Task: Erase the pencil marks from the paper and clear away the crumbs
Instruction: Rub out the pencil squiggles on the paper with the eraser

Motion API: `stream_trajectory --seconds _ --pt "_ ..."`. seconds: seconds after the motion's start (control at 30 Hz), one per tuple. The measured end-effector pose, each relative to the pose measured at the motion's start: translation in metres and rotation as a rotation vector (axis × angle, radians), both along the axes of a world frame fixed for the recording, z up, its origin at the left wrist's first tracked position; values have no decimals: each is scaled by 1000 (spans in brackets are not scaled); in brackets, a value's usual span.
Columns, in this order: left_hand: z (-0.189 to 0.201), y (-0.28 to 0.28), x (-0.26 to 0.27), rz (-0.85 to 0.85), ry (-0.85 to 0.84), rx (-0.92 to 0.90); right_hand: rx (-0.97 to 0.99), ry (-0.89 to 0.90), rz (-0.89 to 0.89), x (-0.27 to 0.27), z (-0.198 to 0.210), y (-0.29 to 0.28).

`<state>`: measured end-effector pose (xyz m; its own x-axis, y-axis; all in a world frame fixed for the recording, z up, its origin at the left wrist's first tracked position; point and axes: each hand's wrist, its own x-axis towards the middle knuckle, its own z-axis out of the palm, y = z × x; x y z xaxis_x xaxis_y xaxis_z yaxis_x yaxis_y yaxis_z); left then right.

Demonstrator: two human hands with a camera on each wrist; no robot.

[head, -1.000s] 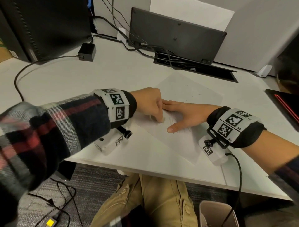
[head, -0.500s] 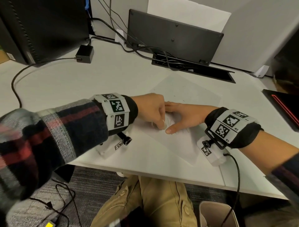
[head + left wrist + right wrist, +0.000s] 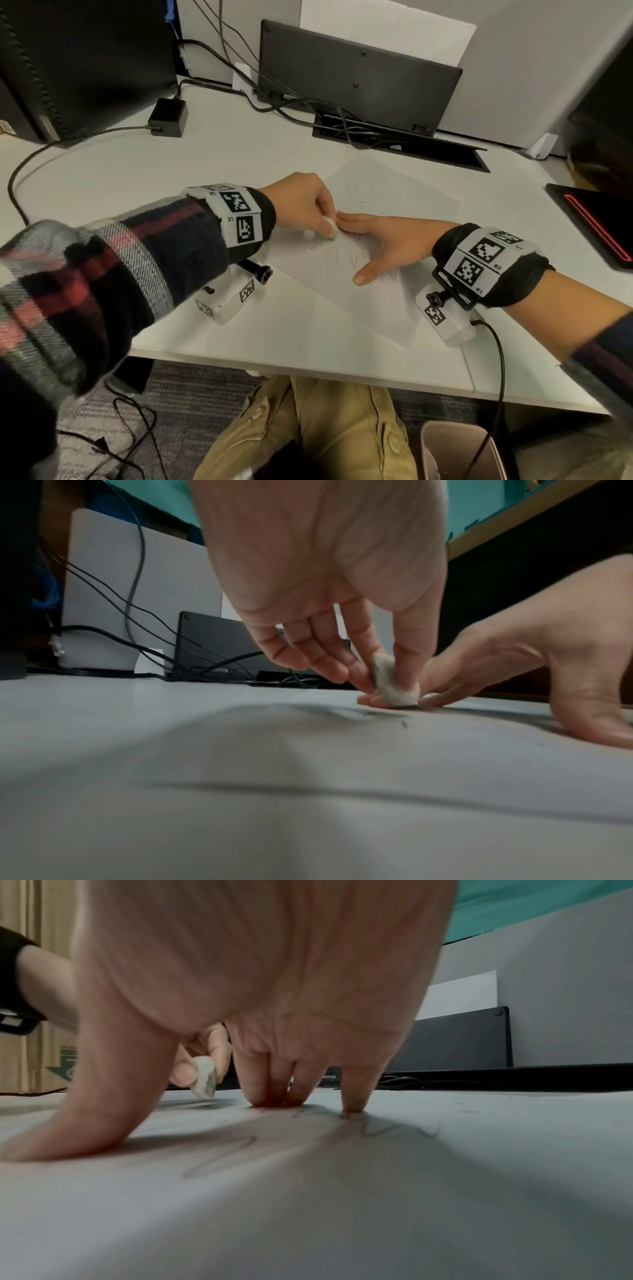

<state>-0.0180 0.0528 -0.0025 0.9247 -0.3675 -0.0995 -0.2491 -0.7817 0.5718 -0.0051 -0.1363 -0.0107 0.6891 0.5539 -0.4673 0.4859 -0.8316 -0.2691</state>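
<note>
Nearest the bench's (image 3: 308,342) front edge lies the bare corner of the paper (image 3: 370,308), a white sheet set at an angle on the pale top. A little further in, the right hand (image 3: 390,240) presses down on the sheet — fingers straight and spread, thumb out toward the near side, its grip released and holding nothing. Wavy pencil marks (image 3: 356,262) run under and beside this hand, between thumb and fingers; the right wrist view shows more squiggles (image 3: 397,1130) just past the fingertips (image 3: 352,1110). Just beyond, touching close to those fingertips, the left hand (image 3: 301,205) pinches a small, grubby white eraser (image 3: 330,228) between thumb and forefinger, its lower edge down at the paper — the grip is closed around it. A few dark crumbs (image 3: 404,723) lie on the sheet near the eraser (image 3: 394,680). Farther back sit a black power adapter (image 3: 168,116) with its cable, a tangle of cords at a cable tray (image 3: 394,137), and a dark monitor back (image 3: 356,72).
</note>
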Motion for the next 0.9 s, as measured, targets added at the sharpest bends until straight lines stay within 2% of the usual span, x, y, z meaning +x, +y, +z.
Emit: stream_trajectory --seconds 0.27,0.4,0.57,0.77,0.9 --pt "-1 -9 -6 -169 77 49 45 33 30 7 -6 -4" --pt "0 -6 2 -79 -30 78 43 27 25 6 -6 -4" --pt "-1 -9 -6 -162 67 89 36 31 32 8 -7 -4" --pt "1 -8 -1 -79 -8 86 32 16 45 8 -7 -4" --pt "-1 -10 -9 -151 59 86 27 17 44 9 -7 -4"
